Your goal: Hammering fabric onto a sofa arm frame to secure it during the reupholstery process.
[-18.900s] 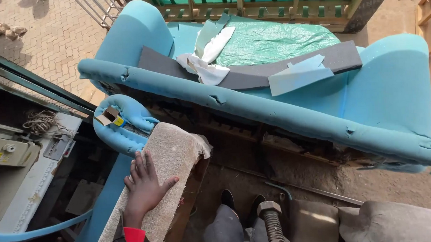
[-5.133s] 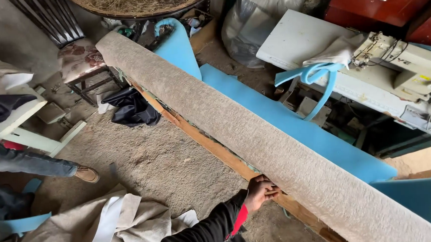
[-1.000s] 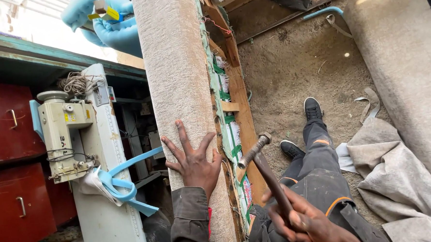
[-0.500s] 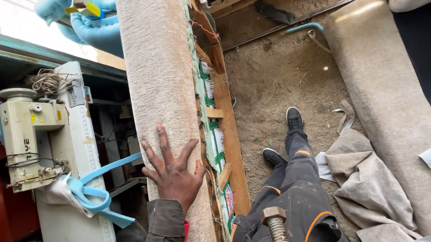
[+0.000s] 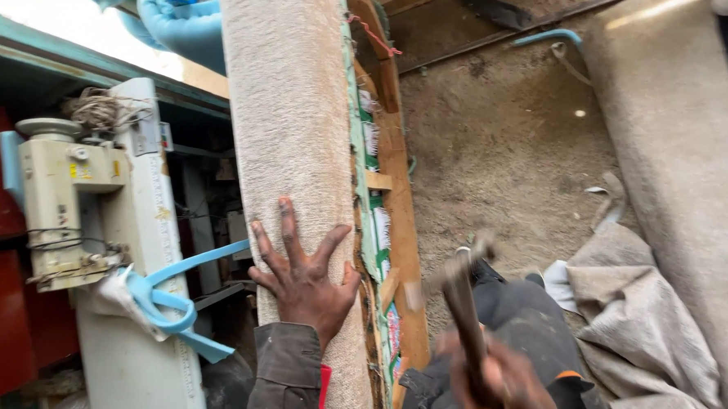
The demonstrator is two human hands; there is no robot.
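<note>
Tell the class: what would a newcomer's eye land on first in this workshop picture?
First, the left hand, fingers spread flat on the beige upholstered panel that runs up the middle. Next, low at the right, the right hand grips a hammer, blurred, beside the panel's bare wooden frame. At the left stands a cream sewing machine draped with blue strips.

My left arm, bottom centre, wears a dark olive-brown sleeve (image 5: 286, 380) with red lining at the cuff; dark grey trousers (image 5: 525, 336) at lower right carry orange trim.
</note>
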